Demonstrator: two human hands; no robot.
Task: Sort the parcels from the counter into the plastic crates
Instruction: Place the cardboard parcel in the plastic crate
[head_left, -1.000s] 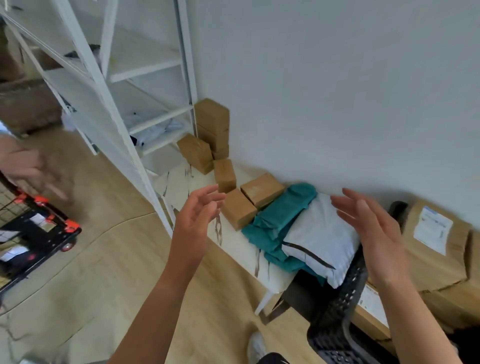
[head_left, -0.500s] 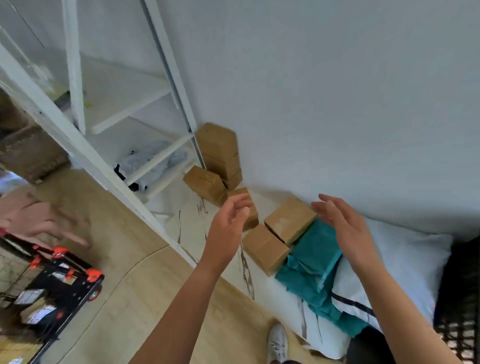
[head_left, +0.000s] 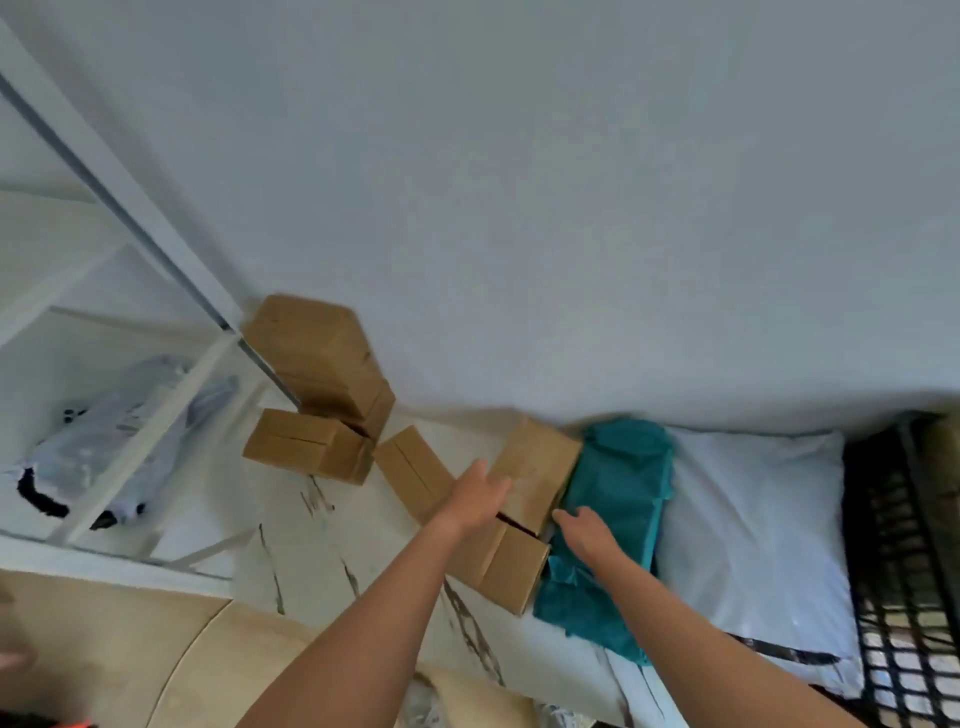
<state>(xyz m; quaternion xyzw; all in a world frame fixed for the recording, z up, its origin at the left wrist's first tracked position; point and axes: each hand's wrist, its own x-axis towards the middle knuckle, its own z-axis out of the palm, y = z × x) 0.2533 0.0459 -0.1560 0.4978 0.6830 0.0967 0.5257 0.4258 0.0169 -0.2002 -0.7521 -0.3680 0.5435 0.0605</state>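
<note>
Several small brown cardboard parcels lie on the white marble-pattern counter (head_left: 311, 540) against the wall. My left hand (head_left: 475, 496) reaches with straight fingers to the left side of one brown box (head_left: 540, 462). My right hand (head_left: 587, 530) lies open on the right of that box, over a teal soft parcel (head_left: 623, 493). Another brown box (head_left: 509, 564) sits under my left wrist. A white poly mailer (head_left: 753, 525) lies to the right of the teal parcel. A black plastic crate (head_left: 904, 561) stands at the far right edge.
A stack of brown boxes (head_left: 322, 353) leans against the wall, with a further box (head_left: 306, 447) in front. A white metal shelf (head_left: 130, 395) on the left holds a clear bag (head_left: 119, 415). Wooden floor (head_left: 104, 649) shows at the lower left.
Both hands have dropped from mid-air down to the counter and now flank one brown box. The view has swung right and closer; the cart and the other person's hand have left the frame.
</note>
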